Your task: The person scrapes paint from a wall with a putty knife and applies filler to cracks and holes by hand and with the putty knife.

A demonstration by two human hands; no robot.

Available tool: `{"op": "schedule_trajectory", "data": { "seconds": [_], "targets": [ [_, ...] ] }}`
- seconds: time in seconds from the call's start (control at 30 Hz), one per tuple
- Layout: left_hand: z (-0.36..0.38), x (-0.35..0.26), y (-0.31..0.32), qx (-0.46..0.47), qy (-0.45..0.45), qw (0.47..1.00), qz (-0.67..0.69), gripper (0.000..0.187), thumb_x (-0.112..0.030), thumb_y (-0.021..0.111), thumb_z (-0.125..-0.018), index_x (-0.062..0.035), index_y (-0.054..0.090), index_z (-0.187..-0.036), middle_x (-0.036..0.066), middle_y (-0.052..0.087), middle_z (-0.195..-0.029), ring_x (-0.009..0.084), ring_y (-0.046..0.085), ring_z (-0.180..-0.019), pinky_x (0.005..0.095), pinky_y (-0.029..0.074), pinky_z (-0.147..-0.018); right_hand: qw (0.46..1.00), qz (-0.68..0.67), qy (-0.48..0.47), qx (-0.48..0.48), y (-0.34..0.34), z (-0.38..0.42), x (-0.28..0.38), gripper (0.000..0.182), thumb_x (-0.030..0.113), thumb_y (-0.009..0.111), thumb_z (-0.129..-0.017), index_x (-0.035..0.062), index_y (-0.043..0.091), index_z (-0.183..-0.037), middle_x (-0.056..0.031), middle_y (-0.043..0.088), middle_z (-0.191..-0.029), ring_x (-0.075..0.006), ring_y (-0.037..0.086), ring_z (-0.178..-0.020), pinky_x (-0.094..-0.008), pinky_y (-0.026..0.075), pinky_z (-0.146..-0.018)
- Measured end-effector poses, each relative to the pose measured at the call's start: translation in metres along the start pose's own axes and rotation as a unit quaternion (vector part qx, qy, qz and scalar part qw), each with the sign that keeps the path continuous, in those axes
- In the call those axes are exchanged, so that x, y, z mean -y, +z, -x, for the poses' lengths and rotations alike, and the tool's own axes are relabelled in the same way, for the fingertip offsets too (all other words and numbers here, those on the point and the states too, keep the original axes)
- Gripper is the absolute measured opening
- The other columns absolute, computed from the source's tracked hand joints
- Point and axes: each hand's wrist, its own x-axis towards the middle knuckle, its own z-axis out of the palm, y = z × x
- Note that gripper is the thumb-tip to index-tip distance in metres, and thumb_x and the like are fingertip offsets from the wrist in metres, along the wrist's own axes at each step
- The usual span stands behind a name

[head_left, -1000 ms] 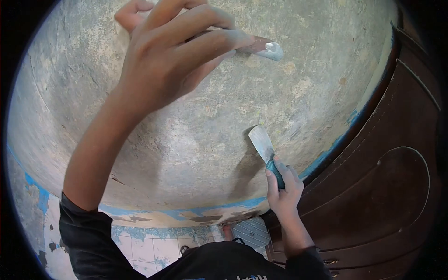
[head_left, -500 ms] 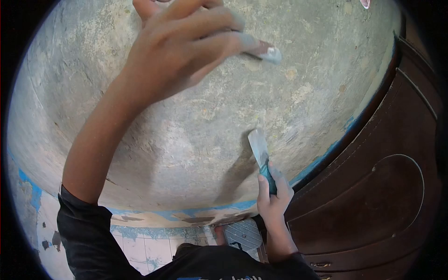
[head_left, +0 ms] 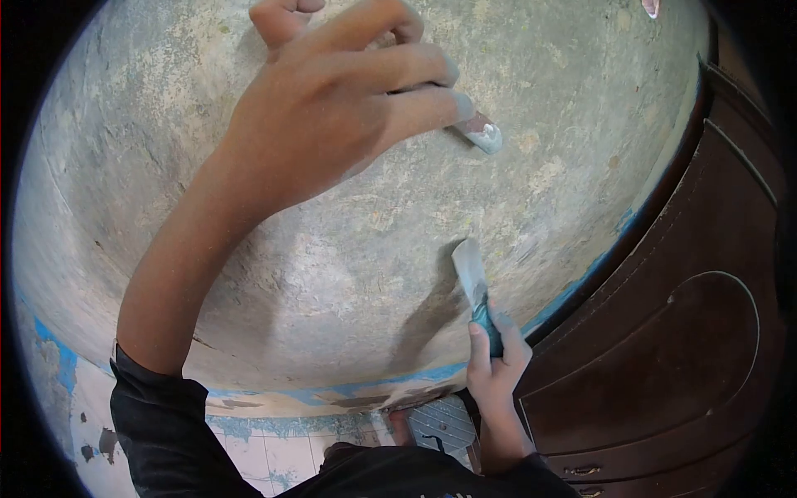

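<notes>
Two scrapers: left hand (head_left: 349, 108) tool (head_left: 481, 133) on wall (head_left: 332, 266); right hand (head_left: 494, 365) putty knife (head_left: 471, 270).

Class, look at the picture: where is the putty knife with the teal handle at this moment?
In the head view the putty knife sits right of centre, low down, gripped by the right hand, its blade up against the grey wall, beside the dark brown door.

Putty-tipped scraper (head_left: 480, 131) on wall, upright teal-handled knife (head_left: 476, 286)
</notes>
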Motion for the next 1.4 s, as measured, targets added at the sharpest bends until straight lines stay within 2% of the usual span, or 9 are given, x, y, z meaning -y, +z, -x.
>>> {"op": "schedule_trajectory", "data": {
  "seconds": [0.1, 0.43, 0.53, 0.77, 0.83, 1.0, 1.1, 1.23, 1.4],
  "targets": [
    [0.0, 0.0, 0.003, -0.009, 0.009, 1.0, 0.0, 0.028, -0.021, 0.077, -0.08, -0.0354, 0.079, -0.103, -0.012, 0.071, -0.106, 0.0124, 0.056, -0.106, 0.0439, 0.026, -0.091, 1.0, 0.007, 0.026, 0.001, 0.0, 0.0, 0.001, 0.035, 0.002, 0.071, -0.089, -0.0054, 0.066, -0.122, -0.0179, 0.064, -0.081, -0.0275, 0.064, -0.067, -0.0349, 0.05, -0.061],
    [0.005, 0.002, 0.014, -0.022, -0.017, 0.997, 0.069, 0.029, -0.019, 0.077, -0.076, -0.0349, 0.078, -0.1, -0.012, 0.071, -0.104, 0.014, 0.059, -0.104, 0.0407, 0.03, -0.095, 0.999, -0.033, -0.016, -0.003, 0.003, -0.021, 0.015, 0.036, 0.001, 0.075, -0.087, -0.0051, 0.067, -0.122, -0.0175, 0.064, -0.081, -0.0241, 0.062, -0.064, -0.0333, 0.049, -0.059],
    [-0.003, 0.0, -0.002, 0.006, 0.008, 1.0, 0.006, 0.027, -0.02, 0.076, -0.077, -0.0346, 0.079, -0.099, -0.013, 0.07, -0.103, 0.0124, 0.059, -0.103, 0.041, 0.028, -0.093, 1.0, -0.015, 0.0, 0.014, 0.001, -0.011, 0.019, 0.035, 0.001, 0.073, -0.088, -0.0054, 0.067, -0.123, -0.0163, 0.064, -0.08, -0.0232, 0.062, -0.065, -0.0318, 0.049, -0.06],
    [-0.002, 0.002, 0.001, -0.026, 0.023, 0.999, -0.025, 0.024, -0.02, 0.074, -0.081, -0.0331, 0.079, -0.101, -0.013, 0.07, -0.104, 0.0098, 0.058, -0.101, 0.0433, 0.024, -0.089, 0.998, -0.057, 0.028, -0.017, 0.009, -0.023, 0.025, 0.036, 0.003, 0.073, -0.089, -0.0067, 0.067, -0.123, -0.0148, 0.067, -0.083, -0.0175, 0.063, -0.071, -0.0307, 0.05, -0.064],
    [0.001, 0.002, 0.002, -0.051, 0.025, 0.998, -0.03, 0.023, -0.021, 0.074, -0.082, -0.0326, 0.079, -0.101, -0.013, 0.07, -0.105, 0.0094, 0.058, -0.1, 0.0435, 0.024, -0.089, 0.998, -0.057, 0.018, -0.023, 0.016, -0.016, 0.026, 0.036, 0.002, 0.073, -0.088, -0.0066, 0.067, -0.123, -0.0157, 0.067, -0.084, -0.0189, 0.064, -0.071, -0.0303, 0.051, -0.065],
    [0.004, 0.008, 0.011, -0.085, 0.037, 0.993, 0.072, 0.013, -0.019, 0.069, -0.088, -0.0268, 0.076, -0.095, -0.012, 0.066, -0.092, 0.0109, 0.055, -0.089, 0.0469, 0.02, -0.08, 0.994, -0.083, 0.004, 0.071, 0.025, 0.003, 0.048, 0.038, 0.002, 0.074, -0.086, -0.0048, 0.068, -0.123, -0.0162, 0.064, -0.078, -0.0219, 0.06, -0.063, -0.0319, 0.047, -0.057],
    [0.006, 0.007, -0.006, -0.033, 0.051, 0.992, 0.111, 0.013, -0.018, 0.069, -0.088, -0.0244, 0.077, -0.096, -0.01, 0.067, -0.092, 0.0119, 0.055, -0.089, 0.0472, 0.02, -0.08, 0.996, -0.065, -0.03, 0.046, 0.025, -0.008, 0.057, 0.037, 0.003, 0.075, -0.086, -0.0024, 0.069, -0.122, -0.0143, 0.061, -0.074, -0.0216, 0.058, -0.06, -0.0327, 0.045, -0.054],
    [0.013, 0.01, -0.029, 0.036, 0.108, 0.993, -0.026, 0.025, -0.02, 0.073, -0.083, -0.0316, 0.078, -0.104, -0.013, 0.07, -0.105, 0.0082, 0.058, -0.097, 0.0424, 0.024, -0.088, 0.997, -0.044, -0.031, 0.06, 0.025, -0.018, 0.059, 0.036, 0.004, 0.076, -0.087, -0.0019, 0.069, -0.122, -0.0143, 0.062, -0.074, -0.0233, 0.059, -0.06, -0.0327, 0.045, -0.055],
    [0.03, 0.014, -0.03, -0.017, 0.068, 0.997, -0.04, 0.03, -0.02, 0.074, -0.082, -0.0302, 0.076, -0.11, -0.013, 0.07, -0.105, 0.0065, 0.057, -0.093, 0.0409, 0.024, -0.086, 0.996, -0.077, -0.052, 0.016, 0.034, -0.023, 0.055, 0.037, 0.004, 0.076, -0.086, -0.002, 0.069, -0.122, -0.014, 0.061, -0.073, -0.0235, 0.059, -0.06, -0.0332, 0.045, -0.055]
  ]
}}
